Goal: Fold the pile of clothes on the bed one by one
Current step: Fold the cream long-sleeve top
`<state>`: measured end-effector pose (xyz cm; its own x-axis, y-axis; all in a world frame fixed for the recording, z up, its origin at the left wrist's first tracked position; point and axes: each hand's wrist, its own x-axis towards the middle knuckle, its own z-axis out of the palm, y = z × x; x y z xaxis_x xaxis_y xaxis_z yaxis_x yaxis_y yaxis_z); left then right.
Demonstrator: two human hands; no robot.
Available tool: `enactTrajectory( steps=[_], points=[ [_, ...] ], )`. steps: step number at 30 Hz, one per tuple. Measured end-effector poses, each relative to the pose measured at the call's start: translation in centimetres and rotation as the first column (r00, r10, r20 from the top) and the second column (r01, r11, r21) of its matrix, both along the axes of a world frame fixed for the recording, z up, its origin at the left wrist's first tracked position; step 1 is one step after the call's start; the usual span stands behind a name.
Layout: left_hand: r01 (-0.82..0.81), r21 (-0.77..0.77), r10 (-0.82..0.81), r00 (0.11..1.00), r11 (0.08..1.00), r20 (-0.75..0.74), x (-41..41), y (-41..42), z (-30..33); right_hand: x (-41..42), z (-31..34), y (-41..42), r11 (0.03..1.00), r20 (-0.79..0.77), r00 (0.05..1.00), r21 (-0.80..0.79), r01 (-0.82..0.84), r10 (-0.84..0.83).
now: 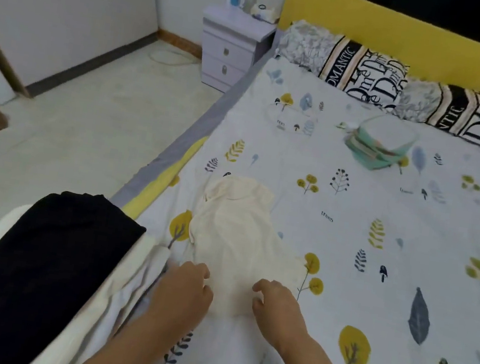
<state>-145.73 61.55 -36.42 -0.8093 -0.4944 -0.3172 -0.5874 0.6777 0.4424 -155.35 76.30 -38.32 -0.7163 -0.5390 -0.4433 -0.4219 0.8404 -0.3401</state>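
the bed (352, 214) fills the right of the frame, the cream garment (236, 237) lying flat at lower centre; smooth it out, then fold evenly from the near hem. the left hand (185, 289) and right hand (276, 305) rest with curled fingers on its near edge, whether pinching cloth i cannot tell

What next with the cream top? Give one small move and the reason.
Probably pinch the near hem with both hands and pull it flat. The cream top lies rumpled on the bed, and the left hand and right hand sit on its near edge, fingers curled. Whether they already grip it is unclear.
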Motion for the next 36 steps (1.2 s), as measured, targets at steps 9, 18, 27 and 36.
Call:
enactTrajectory(
  steps=[9,18,27,36],
  points=[
    [0.098,-0.176,-0.051,0.967,0.980,0.251,-4.6,-1.4,-10.1,-1.6,-8.5,1.2,0.998,0.019,0.999,0.056,0.042,-0.043],
    [-0.467,0.384,0.508,0.861,0.797,-0.009,-9.7,-3.2,-13.9,-0.5,-14.1,0.7,0.975,0.118,0.980,0.137,-0.175,0.160],
    [-0.130,0.612,0.290,0.942,0.780,-0.169,-8.5,1.8,-5.8,-1.7,-6.8,-0.8,0.849,0.375,0.900,-0.377,0.369,-0.224],
    [0.223,0.732,0.053,0.941,0.644,-0.333,-6.5,3.6,7.7,-1.4,6.0,3.5,0.632,0.296,0.902,-0.644,0.431,-0.314]
  ],
)
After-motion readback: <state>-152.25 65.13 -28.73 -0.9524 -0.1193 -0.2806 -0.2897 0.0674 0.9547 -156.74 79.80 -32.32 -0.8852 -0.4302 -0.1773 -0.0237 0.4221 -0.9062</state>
